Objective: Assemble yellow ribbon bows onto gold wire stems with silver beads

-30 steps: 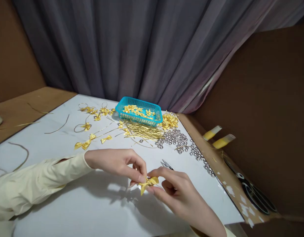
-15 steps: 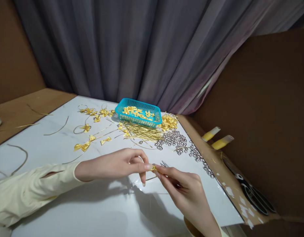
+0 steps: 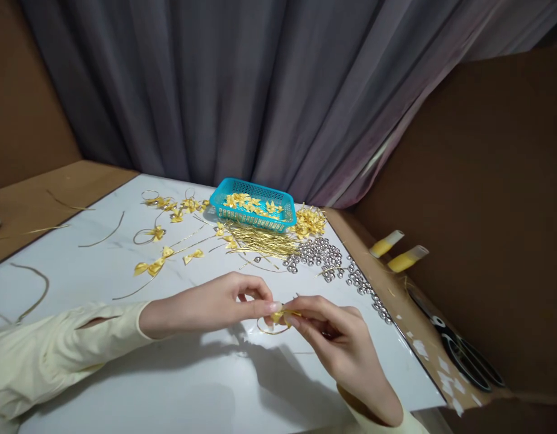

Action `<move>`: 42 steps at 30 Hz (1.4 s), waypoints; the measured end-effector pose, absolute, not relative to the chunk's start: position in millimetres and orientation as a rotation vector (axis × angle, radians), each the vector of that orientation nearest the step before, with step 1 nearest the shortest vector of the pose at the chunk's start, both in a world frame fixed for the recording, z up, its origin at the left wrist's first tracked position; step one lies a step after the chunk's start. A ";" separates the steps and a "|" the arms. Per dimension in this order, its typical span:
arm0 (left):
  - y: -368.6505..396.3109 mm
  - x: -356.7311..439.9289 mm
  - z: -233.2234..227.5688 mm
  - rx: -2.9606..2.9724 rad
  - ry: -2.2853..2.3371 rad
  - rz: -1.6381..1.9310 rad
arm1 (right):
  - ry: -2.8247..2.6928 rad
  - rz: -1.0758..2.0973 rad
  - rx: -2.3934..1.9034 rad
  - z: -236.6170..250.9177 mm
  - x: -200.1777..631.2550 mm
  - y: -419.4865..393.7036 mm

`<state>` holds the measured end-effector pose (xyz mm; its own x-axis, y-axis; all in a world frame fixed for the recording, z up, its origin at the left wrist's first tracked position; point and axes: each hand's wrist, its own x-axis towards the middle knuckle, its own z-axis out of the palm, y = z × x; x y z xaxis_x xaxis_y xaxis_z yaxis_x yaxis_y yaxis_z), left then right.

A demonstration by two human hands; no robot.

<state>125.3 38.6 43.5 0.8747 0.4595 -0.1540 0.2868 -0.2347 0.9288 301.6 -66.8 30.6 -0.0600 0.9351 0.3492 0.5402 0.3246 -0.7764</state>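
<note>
Hands [image 3: 215,306] pinch one yellow bow [image 3: 276,316] above the white board [image 3: 179,386], well inside its right edge [image 3: 418,363].

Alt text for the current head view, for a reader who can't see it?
A person's left hand and right hand pinch a yellow ribbon bow with a thin loop below it, over a white tabletop. Beyond, gold strands and silver beads lie near a turquoise plastic basket of yellow ribbon pieces; black-handled scissors lie at far right.
</note>
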 end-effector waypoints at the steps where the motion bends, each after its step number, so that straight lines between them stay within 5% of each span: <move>1: 38.4 125.5 42.7 1.855 0.559 0.190 | -1.729 0.569 -1.329 31.0 301.3 -66.7; 23: 35.7 121.6 42.9 2.066 0.514 0.419 | -1.570 0.746 -1.284 29.7 299.1 -55.0; 42: 40.5 119.3 42.3 1.813 0.482 0.153 | -1.656 0.813 -1.076 21.8 310.3 -44.2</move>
<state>119.3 40.5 42.3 0.9058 0.3994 -0.1415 0.2449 -0.2209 0.9441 310.3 -44.2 21.8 -0.1460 0.9215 0.3600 0.2785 0.3875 -0.8788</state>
